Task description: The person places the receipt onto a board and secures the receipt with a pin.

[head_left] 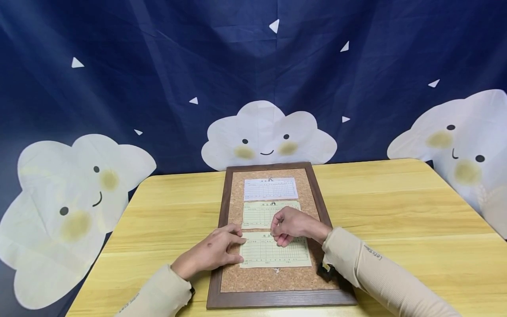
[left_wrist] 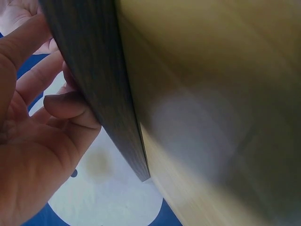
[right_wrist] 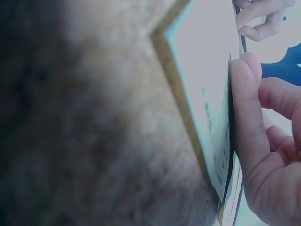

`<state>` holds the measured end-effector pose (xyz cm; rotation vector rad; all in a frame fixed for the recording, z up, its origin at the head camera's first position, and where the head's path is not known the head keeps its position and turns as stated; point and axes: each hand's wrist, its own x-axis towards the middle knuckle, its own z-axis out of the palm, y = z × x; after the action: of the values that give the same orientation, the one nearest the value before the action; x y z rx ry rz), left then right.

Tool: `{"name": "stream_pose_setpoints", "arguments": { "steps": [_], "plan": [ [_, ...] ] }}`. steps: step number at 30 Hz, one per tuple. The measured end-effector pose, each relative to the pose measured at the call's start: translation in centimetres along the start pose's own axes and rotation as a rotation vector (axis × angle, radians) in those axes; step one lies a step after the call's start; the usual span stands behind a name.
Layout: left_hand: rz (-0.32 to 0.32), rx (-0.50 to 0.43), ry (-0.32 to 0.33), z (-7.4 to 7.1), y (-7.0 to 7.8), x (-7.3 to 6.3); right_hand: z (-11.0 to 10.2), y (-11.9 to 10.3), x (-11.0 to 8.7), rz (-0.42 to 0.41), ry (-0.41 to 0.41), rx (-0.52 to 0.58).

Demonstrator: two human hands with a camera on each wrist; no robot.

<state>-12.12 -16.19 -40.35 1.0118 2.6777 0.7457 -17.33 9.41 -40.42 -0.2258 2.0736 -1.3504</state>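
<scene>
Three printed form slips are lined up on a framed cork board (head_left: 245, 281). The top slip (head_left: 253, 191) is white; the middle slip (head_left: 253, 215) and the bottom slip (head_left: 257, 251) are pale yellow-green. My left hand (head_left: 215, 248) rests at the bottom slip's left edge, fingers spread and thumb near its lower corner. At that slip's top middle, my right hand (head_left: 291, 224) pinches what looks like a small pin, mostly hidden by thumb and index finger. In the right wrist view those fingertips (right_wrist: 243, 77) meet close against the paper. Small pins (head_left: 273, 203) show at the top middle of the upper slips.
A small pale piece (head_left: 276, 270) sits on the cork just below the bottom slip. The board's dark wooden frame (head_left: 277, 299) lies on a light wood table (head_left: 396, 211). Behind hangs a navy cloth (head_left: 253, 57) with cloud faces.
</scene>
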Motion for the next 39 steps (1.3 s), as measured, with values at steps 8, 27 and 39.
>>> {"name": "stream_pose_setpoints", "arguments": {
  "steps": [8, 27, 39],
  "plan": [
    [-0.008, 0.004, -0.003, 0.03, -0.10, 0.04, -0.07, -0.09, -0.06, 0.008, 0.002, 0.005],
    [-0.003, 0.008, 0.003, 0.00, -0.06, 0.04, 0.00, -0.14, -0.05, 0.004, 0.002, -0.001],
    [-0.020, -0.002, -0.011, 0.10, -0.17, 0.04, -0.01, 0.00, 0.04, 0.004, 0.003, -0.001]
  ]
}}
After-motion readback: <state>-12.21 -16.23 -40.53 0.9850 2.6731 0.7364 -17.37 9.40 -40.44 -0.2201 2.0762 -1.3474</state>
